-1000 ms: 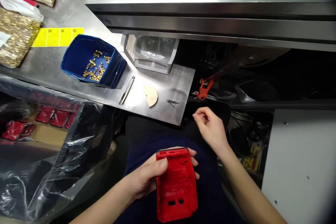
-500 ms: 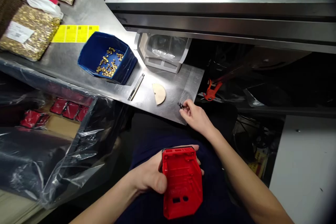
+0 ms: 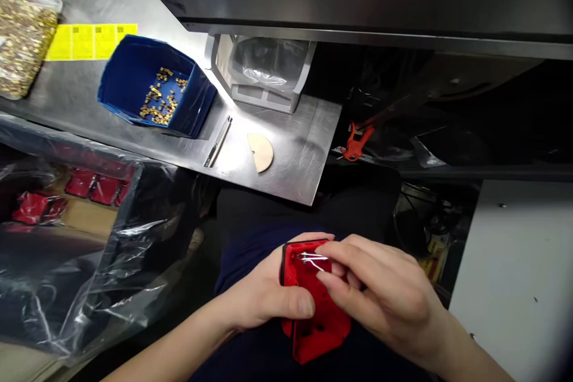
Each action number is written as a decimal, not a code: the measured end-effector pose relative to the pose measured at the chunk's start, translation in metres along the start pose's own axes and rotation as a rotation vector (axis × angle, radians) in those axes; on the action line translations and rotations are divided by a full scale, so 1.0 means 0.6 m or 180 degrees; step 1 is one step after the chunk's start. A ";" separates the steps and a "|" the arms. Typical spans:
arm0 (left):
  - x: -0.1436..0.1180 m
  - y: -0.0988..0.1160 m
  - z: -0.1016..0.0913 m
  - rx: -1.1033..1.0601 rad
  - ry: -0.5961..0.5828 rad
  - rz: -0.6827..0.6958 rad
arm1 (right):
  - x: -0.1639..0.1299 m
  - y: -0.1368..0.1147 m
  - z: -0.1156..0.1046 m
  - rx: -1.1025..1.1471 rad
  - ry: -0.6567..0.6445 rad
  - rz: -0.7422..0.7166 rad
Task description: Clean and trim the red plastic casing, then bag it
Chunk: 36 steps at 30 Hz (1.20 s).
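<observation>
The steel worktop [image 3: 286, 161] no longer carries the little metal clip beside the pale wooden half-disc [image 3: 260, 151]; the right hand [image 3: 380, 295] has fetched it and now pinches that thin wire clip [image 3: 310, 258] against the top edge of the red moulded plastic housing [image 3: 313, 310]; the left hand [image 3: 264, 295] grips this ribbed, open-faced shell over the lap.
</observation>
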<state>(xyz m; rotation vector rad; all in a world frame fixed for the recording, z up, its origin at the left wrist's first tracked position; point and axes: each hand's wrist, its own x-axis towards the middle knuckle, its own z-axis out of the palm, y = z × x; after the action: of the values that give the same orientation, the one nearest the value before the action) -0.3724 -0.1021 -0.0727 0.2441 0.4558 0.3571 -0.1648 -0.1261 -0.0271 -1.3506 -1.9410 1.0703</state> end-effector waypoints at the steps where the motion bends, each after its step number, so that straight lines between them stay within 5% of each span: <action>1: 0.001 0.001 0.003 -0.0018 0.0021 -0.0003 | 0.001 -0.002 0.006 -0.0103 0.0038 -0.0086; 16: 0.001 -0.009 0.002 0.0298 0.0240 -0.0192 | 0.000 0.001 0.013 -0.0542 0.0020 -0.0357; 23: -0.003 -0.005 -0.001 0.0477 0.0386 -0.0270 | 0.029 0.142 0.032 -0.0146 0.0945 0.1384; 28: -0.006 -0.006 -0.003 0.0442 0.0314 -0.0347 | 0.047 0.222 0.093 -0.1036 -0.0150 0.1396; 32: -0.011 -0.009 -0.004 0.0459 0.0348 -0.0333 | 0.031 0.195 0.070 -0.1502 -0.0641 0.1451; 36: -0.009 -0.010 -0.005 0.0497 0.0297 -0.0261 | 0.006 0.115 0.007 -0.0779 0.0179 0.1149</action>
<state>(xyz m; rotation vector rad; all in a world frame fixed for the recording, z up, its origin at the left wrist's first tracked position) -0.3768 -0.1092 -0.0749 0.3603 0.5849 0.2536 -0.1343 -0.1113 -0.0878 -1.8999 -1.8767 0.9600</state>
